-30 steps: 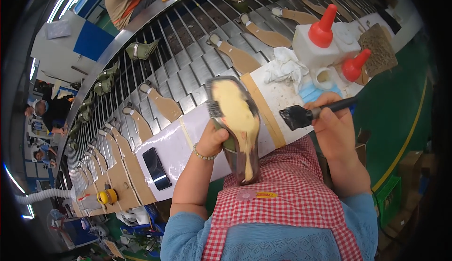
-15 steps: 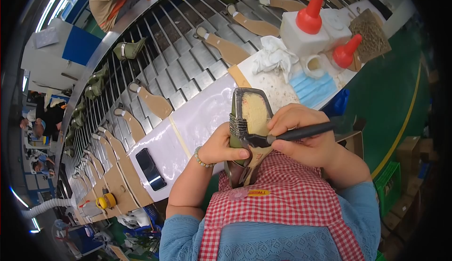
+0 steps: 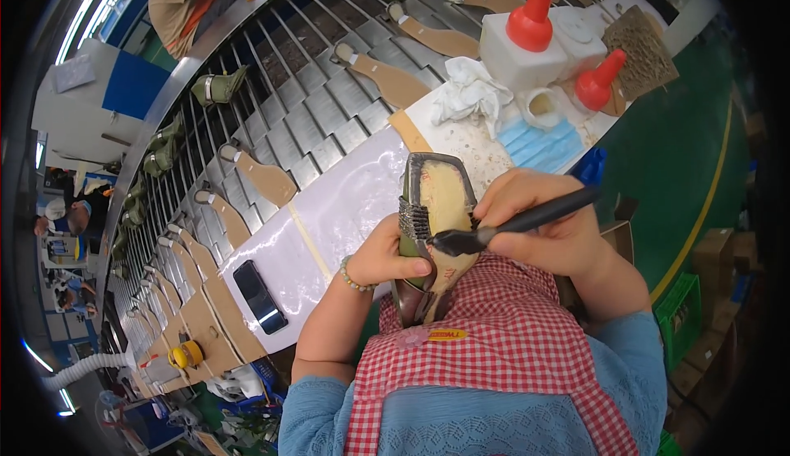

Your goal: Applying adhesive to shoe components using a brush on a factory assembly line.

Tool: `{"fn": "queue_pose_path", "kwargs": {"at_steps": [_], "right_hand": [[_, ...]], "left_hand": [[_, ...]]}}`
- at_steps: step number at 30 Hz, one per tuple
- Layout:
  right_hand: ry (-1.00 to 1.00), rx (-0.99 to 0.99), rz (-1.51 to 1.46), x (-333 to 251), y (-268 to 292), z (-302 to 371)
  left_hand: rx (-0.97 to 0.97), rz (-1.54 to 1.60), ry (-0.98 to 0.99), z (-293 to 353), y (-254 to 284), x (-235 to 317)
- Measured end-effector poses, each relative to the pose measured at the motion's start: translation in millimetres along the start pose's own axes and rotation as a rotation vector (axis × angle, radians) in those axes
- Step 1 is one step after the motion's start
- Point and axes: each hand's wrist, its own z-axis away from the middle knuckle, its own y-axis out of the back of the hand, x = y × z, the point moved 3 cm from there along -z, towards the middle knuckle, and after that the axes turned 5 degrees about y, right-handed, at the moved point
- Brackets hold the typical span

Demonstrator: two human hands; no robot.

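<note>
A green shoe upper on a last is held sole up in front of my apron, its pale yellow bottom facing me and a grey rim around its square toe. My left hand grips it from the left side, thumb along the edge. Between the fingers of my right hand is a black-handled brush. The brush's dark, flat head touches the shoe's bottom near the middle, close to the pleated dark green straps on the left edge.
Brown insoles and green shoes lie along the metal conveyor. White bottles with red nozzles, a crumpled cloth, a small open jar and a blue mask stand or lie at the right. A phone rests on the white table. Another person is across the conveyor.
The brush head has shifted slightly on the shoe's bottom, and its handle has tilted up to the right. My right hand has moved up a little; my left keeps its hold.
</note>
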Motion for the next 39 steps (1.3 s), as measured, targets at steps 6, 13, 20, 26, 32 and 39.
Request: {"fn": "queue_pose_path", "kwargs": {"at_steps": [6,13,20,26,32,39], "right_hand": [[0.098,0.27,0.032,4.4,23.7,11.7],[-0.045,0.417,0.148,18.7,14.6,17.7],[0.034,0.299,0.289,20.3,9.7,14.7],[-0.086,0.325,0.169,27.2,-2.4,11.4],[0.21,0.104,0.364,62.5,-12.6,-14.2],[0.232,-0.108,0.397,73.8,-28.4,-17.6]], "left_hand": [[0.031,0.018,-0.045,5.7,8.6,-4.1],[-0.014,0.377,-0.127,5.8,40.8,-15.8],[-0.041,0.42,-0.196,3.5,48.9,-19.1],[-0.018,0.364,-0.225,3.0,43.9,-20.8],[-0.186,0.65,-0.244,-5.9,13.8,-19.6],[-0.195,1.071,0.046,8.6,-13.4,-31.8]]}}
